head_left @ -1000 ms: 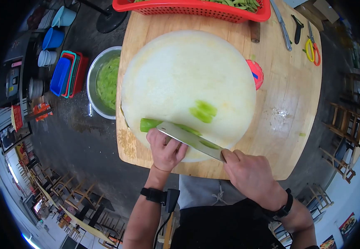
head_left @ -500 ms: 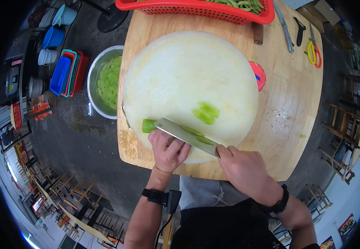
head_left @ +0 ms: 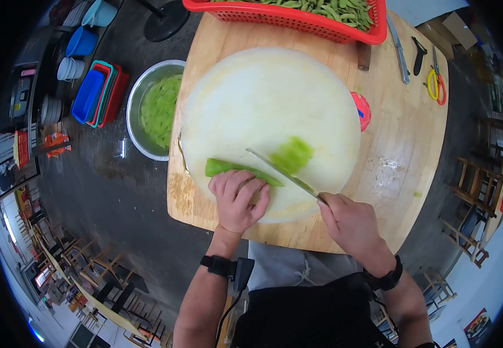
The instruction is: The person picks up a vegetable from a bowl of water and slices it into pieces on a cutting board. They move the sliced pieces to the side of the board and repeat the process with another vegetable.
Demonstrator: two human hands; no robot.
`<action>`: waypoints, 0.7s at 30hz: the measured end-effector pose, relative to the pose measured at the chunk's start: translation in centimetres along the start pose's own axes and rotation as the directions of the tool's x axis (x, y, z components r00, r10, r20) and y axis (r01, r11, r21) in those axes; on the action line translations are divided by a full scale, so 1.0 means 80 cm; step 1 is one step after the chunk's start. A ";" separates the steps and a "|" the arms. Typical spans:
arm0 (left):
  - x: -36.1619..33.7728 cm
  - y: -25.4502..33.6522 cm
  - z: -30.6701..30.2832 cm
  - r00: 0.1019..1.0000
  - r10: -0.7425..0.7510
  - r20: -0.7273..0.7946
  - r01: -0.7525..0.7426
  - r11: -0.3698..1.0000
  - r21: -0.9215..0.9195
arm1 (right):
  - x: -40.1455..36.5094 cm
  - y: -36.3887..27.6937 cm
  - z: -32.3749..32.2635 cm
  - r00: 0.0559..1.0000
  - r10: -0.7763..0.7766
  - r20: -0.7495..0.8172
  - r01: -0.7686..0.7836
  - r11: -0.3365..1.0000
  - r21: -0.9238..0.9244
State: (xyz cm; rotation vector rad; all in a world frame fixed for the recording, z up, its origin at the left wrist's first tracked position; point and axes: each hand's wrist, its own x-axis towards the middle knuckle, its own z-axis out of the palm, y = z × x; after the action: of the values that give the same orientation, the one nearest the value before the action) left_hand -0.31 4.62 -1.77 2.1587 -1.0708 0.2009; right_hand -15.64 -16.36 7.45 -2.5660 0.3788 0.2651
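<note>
A long green vegetable stalk (head_left: 231,168) lies on the round white cutting board (head_left: 263,98). My left hand (head_left: 238,200) presses down on its near side, fingers over the stalk. My right hand (head_left: 350,223) grips the handle of a cleaver (head_left: 280,169), whose blade stands on edge across the stalk's right end. A small pile of cut green slices (head_left: 293,155) rests just beyond the blade.
The board sits on a round wooden table (head_left: 402,139). A red basket (head_left: 298,17) of green pods stands at the far edge. A metal bowl (head_left: 138,124) of green slices is on the floor left. A knife (head_left: 398,49), peeler (head_left: 417,55) and scissors (head_left: 437,72) lie far right.
The cleaver has turned from lying flat over the stalk to standing on edge at its right end. The pile of slices has grown slightly. My left hand stayed on the stalk.
</note>
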 end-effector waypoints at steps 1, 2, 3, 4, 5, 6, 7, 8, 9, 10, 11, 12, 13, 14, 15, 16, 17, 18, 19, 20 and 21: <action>0.000 -0.001 0.000 1.000 -0.003 -0.004 0.003 1.000 0.007 | -0.001 -0.003 -0.005 1.000 0.007 -0.025 -0.007 1.000 0.025; -0.001 -0.001 0.001 1.000 -0.002 -0.017 0.002 1.000 -0.002 | -0.002 -0.005 -0.009 0.999 0.018 -0.051 -0.016 0.999 0.050; -0.001 0.000 0.002 1.000 0.000 -0.025 -0.001 1.000 -0.015 | -0.003 -0.009 -0.011 0.999 0.020 -0.051 -0.017 0.999 0.052; -0.001 0.000 0.002 1.000 0.002 -0.023 -0.003 1.000 -0.018 | -0.003 -0.014 -0.012 0.998 -0.001 -0.063 0.007 0.996 0.085; -0.001 -0.001 0.002 1.000 0.004 -0.024 -0.004 1.000 -0.016 | -0.003 -0.018 -0.014 0.997 -0.023 -0.077 0.031 0.993 0.116; -0.001 -0.001 0.002 1.000 0.004 -0.024 -0.004 1.000 -0.015 | -0.002 -0.023 -0.018 0.997 -0.019 -0.077 0.028 0.993 0.115; -0.001 -0.001 0.002 1.000 0.006 -0.024 -0.006 1.000 -0.019 | -0.002 -0.028 -0.022 0.999 -0.025 -0.045 0.029 0.994 0.101; 0.000 -0.001 0.002 1.000 0.004 -0.027 -0.005 1.000 -0.025 | -0.001 -0.031 -0.025 0.999 -0.030 -0.013 0.031 0.996 0.087; -0.001 -0.002 0.002 1.000 0.002 -0.029 -0.003 1.000 -0.031 | -0.001 -0.033 -0.026 1.000 -0.024 -0.014 0.025 0.996 0.086; -0.003 -0.002 0.002 1.000 0.004 -0.025 -0.005 0.999 -0.037 | -0.002 -0.034 -0.027 0.999 -0.040 0.004 0.039 0.996 0.075; -0.005 -0.004 0.002 1.000 0.000 -0.018 0.000 1.000 -0.027 | -0.002 -0.035 -0.028 0.998 -0.057 0.022 0.055 0.996 0.064; -0.006 -0.005 0.003 1.000 -0.005 -0.012 0.005 1.000 -0.016 | -0.003 -0.035 -0.026 0.998 -0.054 0.021 0.052 0.997 0.064; -0.006 -0.005 0.003 1.000 -0.003 -0.010 0.003 1.000 -0.018 | -0.003 -0.035 -0.023 0.998 -0.062 0.015 0.061 0.997 0.048; -0.007 -0.006 0.002 1.000 0.003 -0.008 -0.003 1.000 -0.014 | -0.003 -0.034 -0.021 0.997 -0.072 0.010 0.071 0.997 0.033; -0.007 -0.006 0.002 1.000 0.009 -0.005 -0.009 1.000 -0.010 | -0.003 -0.035 -0.021 0.997 -0.070 0.010 0.070 0.997 0.035; -0.008 -0.006 0.002 1.000 0.010 -0.003 -0.010 1.000 -0.010 | -0.003 -0.035 -0.020 0.997 -0.070 0.013 0.069 0.997 0.036; -0.007 -0.005 0.001 1.000 0.006 -0.005 -0.006 1.000 -0.004 | -0.004 -0.035 -0.020 0.998 -0.068 0.017 0.068 0.997 0.038; -0.007 -0.004 0.001 1.000 0.001 -0.006 -0.001 1.000 0.001 | -0.004 -0.036 -0.021 0.998 -0.065 0.017 0.064 0.997 0.039; -0.007 -0.004 0.001 1.000 0.002 -0.003 -0.002 1.000 -0.003 | -0.005 -0.037 -0.023 0.997 -0.035 0.070 0.033 0.999 0.025; -0.007 -0.004 0.001 1.000 0.004 -0.003 -0.004 1.000 -0.002 | -0.006 -0.038 -0.024 0.992 -0.004 0.123 0.003 1.000 0.008; -0.007 -0.005 0.001 1.000 0.007 -0.003 -0.007 1.000 -0.001 | -0.006 -0.037 -0.025 0.993 0.001 0.121 -0.002 1.000 0.008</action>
State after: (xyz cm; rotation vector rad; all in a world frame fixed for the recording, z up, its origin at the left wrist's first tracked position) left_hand -0.38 5.06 -2.23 2.1529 -1.0768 0.2064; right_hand -14.90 -14.86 10.64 -2.5266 0.3362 0.4166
